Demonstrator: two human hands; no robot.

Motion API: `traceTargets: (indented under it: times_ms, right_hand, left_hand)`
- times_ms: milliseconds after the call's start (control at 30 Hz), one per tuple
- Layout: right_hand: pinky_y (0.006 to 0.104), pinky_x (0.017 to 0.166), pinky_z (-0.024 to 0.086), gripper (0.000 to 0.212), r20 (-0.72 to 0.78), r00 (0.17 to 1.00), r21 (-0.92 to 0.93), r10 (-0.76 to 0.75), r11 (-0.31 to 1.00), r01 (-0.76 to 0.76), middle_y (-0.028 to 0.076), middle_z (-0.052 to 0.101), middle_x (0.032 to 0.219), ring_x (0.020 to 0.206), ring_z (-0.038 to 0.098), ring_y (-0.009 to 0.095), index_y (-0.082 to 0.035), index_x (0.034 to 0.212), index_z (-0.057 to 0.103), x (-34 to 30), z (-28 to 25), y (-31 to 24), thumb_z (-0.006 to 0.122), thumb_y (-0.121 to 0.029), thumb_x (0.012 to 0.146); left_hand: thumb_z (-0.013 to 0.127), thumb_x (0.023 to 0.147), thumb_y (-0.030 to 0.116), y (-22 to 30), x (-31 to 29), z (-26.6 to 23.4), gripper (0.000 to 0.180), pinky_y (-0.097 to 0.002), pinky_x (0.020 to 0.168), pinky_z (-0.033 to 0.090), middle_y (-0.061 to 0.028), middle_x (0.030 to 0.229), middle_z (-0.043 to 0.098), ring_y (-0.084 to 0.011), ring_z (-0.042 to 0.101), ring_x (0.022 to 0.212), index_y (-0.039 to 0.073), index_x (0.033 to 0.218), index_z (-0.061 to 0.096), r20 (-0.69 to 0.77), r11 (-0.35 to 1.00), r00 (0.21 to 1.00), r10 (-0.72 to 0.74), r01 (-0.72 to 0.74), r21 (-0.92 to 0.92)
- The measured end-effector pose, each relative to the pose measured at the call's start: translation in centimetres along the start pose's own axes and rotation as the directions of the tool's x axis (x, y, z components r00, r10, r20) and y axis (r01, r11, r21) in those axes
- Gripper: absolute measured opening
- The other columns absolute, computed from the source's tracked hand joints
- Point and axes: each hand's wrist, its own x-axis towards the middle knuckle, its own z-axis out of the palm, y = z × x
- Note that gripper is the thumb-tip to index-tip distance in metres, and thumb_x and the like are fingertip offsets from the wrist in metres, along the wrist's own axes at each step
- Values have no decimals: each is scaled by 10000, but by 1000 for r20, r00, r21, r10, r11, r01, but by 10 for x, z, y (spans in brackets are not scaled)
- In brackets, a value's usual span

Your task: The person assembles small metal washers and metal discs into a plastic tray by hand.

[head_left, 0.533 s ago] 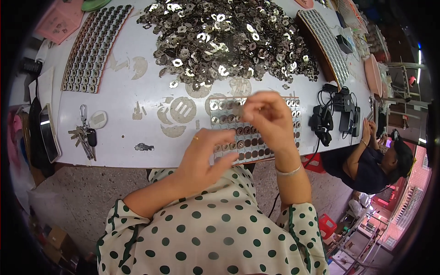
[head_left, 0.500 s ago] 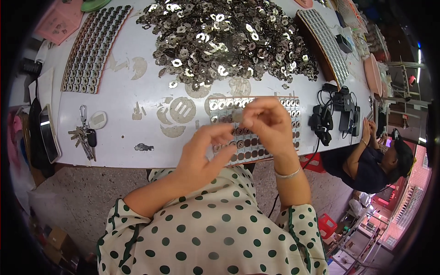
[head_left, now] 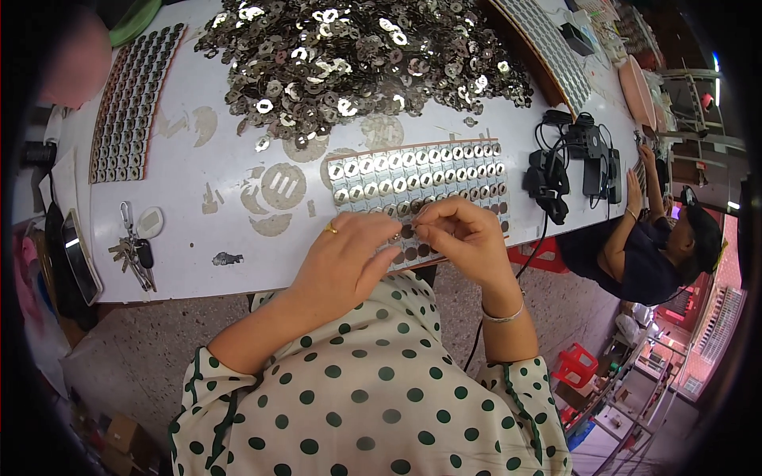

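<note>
Head view: a flat rectangular panel (head_left: 421,169) of pale grey cells, bearing rows of small silver metal pieces (head_left: 370,190), is lying on the smooth white desk (head_left: 190,266), its near side sitting close to the desk's edge. The bare left hand (head_left: 337,250) is curving over the panel's near left part, thumb and forefinger standing apart; a shiny bit (head_left: 397,236) is showing near them, but I cannot tell whether that grip is holding it. The bare right hand (head_left: 470,240) is hovering opposite, thumb and forefinger nearly meeting; whether anything is sitting between them is too small to tell. Dark round discs (head_left: 411,254) are showing in the rows just beneath. Beyond the panel, a loose heap of dark and shiny ring-like metal pieces (head_left: 365,67) is spreading over the desk. Doing this well is, I judge, calling for light fingertip contact: pinching single pieces by the rim, and lifting the palms clear of neighbouring ones, since brushing them could be nudging them out of line.
</note>
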Motion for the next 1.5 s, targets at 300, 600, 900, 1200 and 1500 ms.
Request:
traceTargets:
  times_ms: [300, 600, 900, 1200, 1500]
  right_hand:
    - [248, 635, 525, 131, 39, 991, -266, 125, 958, -110, 50, 690, 817, 709, 639, 91, -6, 995, 697, -2, 7, -7, 731, -31, 872]
    - [212, 565, 458, 99, 41, 999, -291, 29, 957, -16, -4, 633, 752, 634, 561, 40, -11, 947, 692, -3, 6, -4, 735, 1, 858]
    - [229, 556, 460, 140, 26, 996, -360, -90, 928, 94, 25, 606, 809, 630, 568, 73, -3, 937, 684, -3, 13, -3, 770, 5, 827]
    - [240, 556, 463, 185, 5, 990, -427, -138, 895, 127, 48, 601, 852, 642, 576, 98, 3, 1004, 705, -11, 19, 4, 765, 41, 833]
    - [359, 638, 510, 288, -5, 974, -533, -226, 825, 189, 103, 588, 947, 789, 617, 269, -56, 1093, 704, -17, 31, 0, 782, -49, 816]
  left_hand:
    - [803, 791, 259, 1, -18, 8, 381, -404, 939, 475, -67, 1240, 631, -230, 591, 1124, 56, 1090, 684, 271, 873, 944, 190, -288, 393]
    - [815, 790, 256, -1, -19, 9, 365, -399, 968, 450, -54, 1180, 622, -219, 602, 1085, 71, 1076, 684, 253, 867, 948, 191, -284, 409]
    - [774, 817, 233, -5, -24, 10, 267, -371, 957, 461, -47, 1061, 625, -211, 622, 1040, 68, 994, 662, 198, 848, 947, 253, -316, 426]
    - [862, 753, 242, -8, -28, 14, 327, -378, 861, 543, -51, 1029, 670, -232, 652, 1047, 58, 962, 690, 165, 818, 940, 299, -341, 464]
    - [854, 764, 257, -6, -29, 10, 320, -383, 883, 539, -30, 1031, 667, -208, 622, 970, 70, 977, 705, 163, 833, 948, 272, -317, 453]
